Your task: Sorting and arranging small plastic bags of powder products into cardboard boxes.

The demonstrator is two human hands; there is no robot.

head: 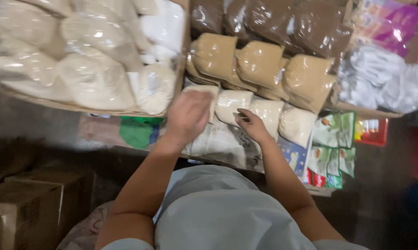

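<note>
Hands point(188, 115) meeting over pale bags point(230, 105) at frame centre, in the front row of a cardboard tray. Left hand blurred, palm down, fingers loosely spread, hovering over or brushing the leftmost pale bag point(204, 92); gripping or merely touching, impossible to tell. Right hand point(251, 124) lying just right of it, fingers curled against the lower edge of the next pale bag, thumb tucked; looking like a light pinch on the plastic, though not clearly. Tan bags point(260, 62) lining up just behind the pale row, brown bags point(273, 23) filling the top centre. Large cream sacks point(79, 60) crowding the upper left of the frame. White bundles point(380, 81) sitting at right, green packets point(334, 143) hanging at lower right, cardboard boxes point(33, 199) standing at lower left.
</note>
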